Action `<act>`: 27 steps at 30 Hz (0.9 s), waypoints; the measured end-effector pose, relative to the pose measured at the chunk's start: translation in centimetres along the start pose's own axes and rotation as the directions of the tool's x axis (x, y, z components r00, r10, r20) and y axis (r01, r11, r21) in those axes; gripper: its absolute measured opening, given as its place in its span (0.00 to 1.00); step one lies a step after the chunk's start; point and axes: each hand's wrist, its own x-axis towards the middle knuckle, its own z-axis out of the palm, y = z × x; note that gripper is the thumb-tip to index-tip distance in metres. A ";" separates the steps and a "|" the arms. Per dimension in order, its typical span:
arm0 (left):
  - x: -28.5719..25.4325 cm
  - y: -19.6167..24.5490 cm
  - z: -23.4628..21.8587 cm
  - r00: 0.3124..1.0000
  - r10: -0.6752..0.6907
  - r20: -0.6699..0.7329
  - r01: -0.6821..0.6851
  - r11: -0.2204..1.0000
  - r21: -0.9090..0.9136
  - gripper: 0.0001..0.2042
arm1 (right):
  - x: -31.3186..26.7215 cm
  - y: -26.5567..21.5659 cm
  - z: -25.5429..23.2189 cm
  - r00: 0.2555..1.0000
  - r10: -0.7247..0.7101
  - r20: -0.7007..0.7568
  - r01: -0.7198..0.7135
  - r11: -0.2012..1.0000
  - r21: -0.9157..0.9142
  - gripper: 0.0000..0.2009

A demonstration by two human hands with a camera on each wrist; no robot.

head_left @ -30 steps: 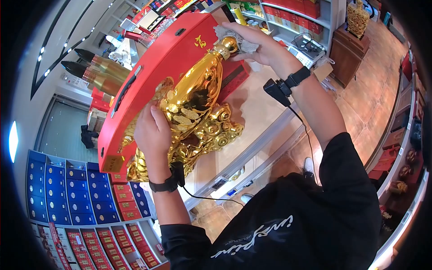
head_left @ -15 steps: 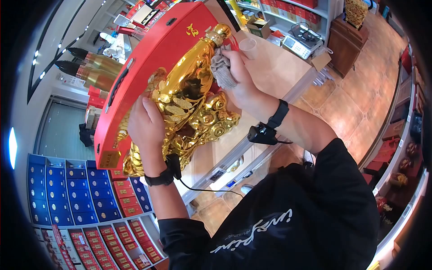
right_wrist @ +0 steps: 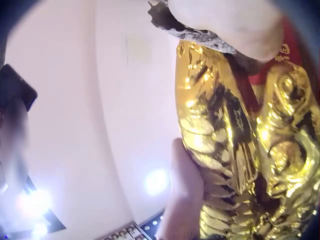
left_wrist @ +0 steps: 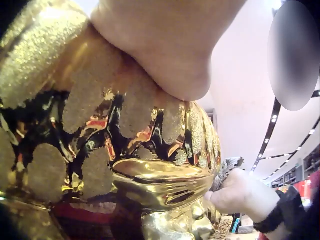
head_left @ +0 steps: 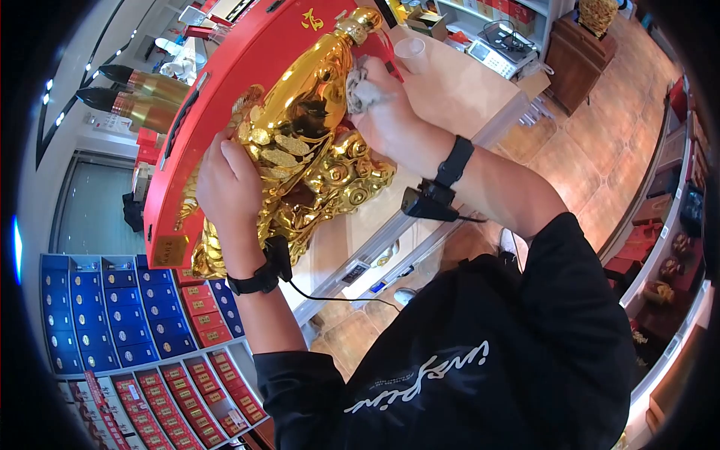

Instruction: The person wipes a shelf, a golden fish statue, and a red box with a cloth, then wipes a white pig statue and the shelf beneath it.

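A shiny gold ornament (head_left: 300,97) with a round knob on top and scalloped relief leans in front of a large red case (head_left: 217,90) in the head view. My left hand (head_left: 229,184) rests on its lower left side, thumb up; the far fingers are hidden. My right hand (head_left: 386,112) grips a crumpled grey cloth (head_left: 360,88) against the ornament's right side, below the knob. The left wrist view shows the right hand (left_wrist: 242,192) beyond the gold surface (left_wrist: 160,175). In the right wrist view the cloth (right_wrist: 200,36) touches the ornament's upper part.
A clear plastic cup (head_left: 410,52) and a white device with keys (head_left: 491,58) stand on the counter (head_left: 465,97). Dark-tipped gold bottles (head_left: 142,109) are behind the case. Shelves of blue boxes (head_left: 94,315) and red boxes stand at the lower left.
My right hand has moved with the cloth from beside the knob down the ornament's right side. The ornament, case and left hand appear shifted up and left in the head view.
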 end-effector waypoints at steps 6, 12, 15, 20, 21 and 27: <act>-0.1 -0.3 0.1 1.000 0.003 -0.003 -0.003 1.000 0.007 0.22 | 1.2 -0.4 0.3 0.989 -0.149 0.014 0.148 0.968 -0.201 0.07; -0.1 0.0 0.2 1.000 -0.004 -0.023 0.003 1.000 -0.004 0.22 | -2.1 0.0 -0.8 0.931 0.358 -0.072 -0.330 0.741 -0.586 0.19; -0.1 -0.2 0.1 1.000 -0.014 0.004 0.014 1.000 0.009 0.22 | -0.8 2.7 -3.4 0.948 0.315 0.053 -0.221 0.765 -0.605 0.20; -0.1 -0.2 0.3 1.000 -0.016 0.003 0.016 0.999 0.038 0.22 | -1.5 -1.5 -3.8 0.825 0.532 0.191 -0.227 0.621 -0.750 0.18; -0.1 -0.3 0.3 1.000 -0.016 -0.003 0.016 1.000 0.016 0.22 | -1.7 -2.3 -4.0 0.804 0.553 0.219 -0.181 0.578 -0.796 0.19; 0.0 -0.4 0.0 1.000 -0.022 0.014 0.022 1.000 0.019 0.23 | -3.3 -3.1 0.0 0.880 0.416 0.227 0.110 0.287 -0.952 0.35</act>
